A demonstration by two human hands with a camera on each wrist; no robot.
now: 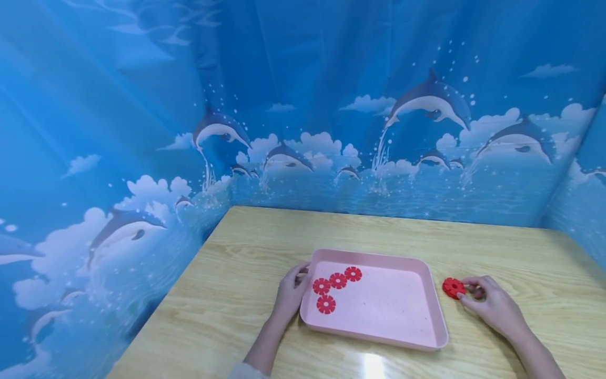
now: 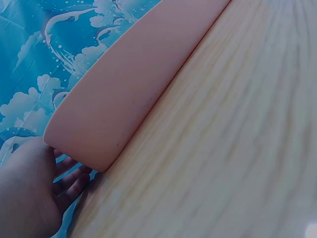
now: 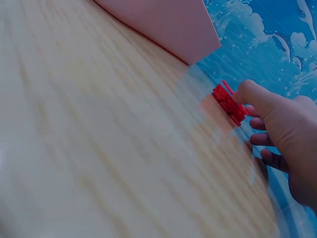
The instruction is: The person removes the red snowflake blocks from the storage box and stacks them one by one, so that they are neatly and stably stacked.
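Observation:
At the left side of a shallow pink tray [image 1: 379, 310] is my left hand [image 1: 290, 295], its thumb at the rim and bent fingers along the outer wall. The left wrist view shows that hand [image 2: 29, 193] at the tray's corner, its thumb hidden there. Several red notched discs [image 1: 338, 280] with center holes lie inside the tray, near its left end. To the right of the tray, a small stack of red discs [image 1: 452, 287] is on the table. My right hand [image 1: 492, 305] pinches the tilted top disc [image 3: 229, 88] between thumb and finger; the other fingers are loosely bent.
The light wood-grain table [image 1: 265, 231] carries the tray and the stack. A blue curtain [image 1: 303, 105] printed with dolphins and clouds hangs behind the table and along its left and right sides. Light glares off the table near the front.

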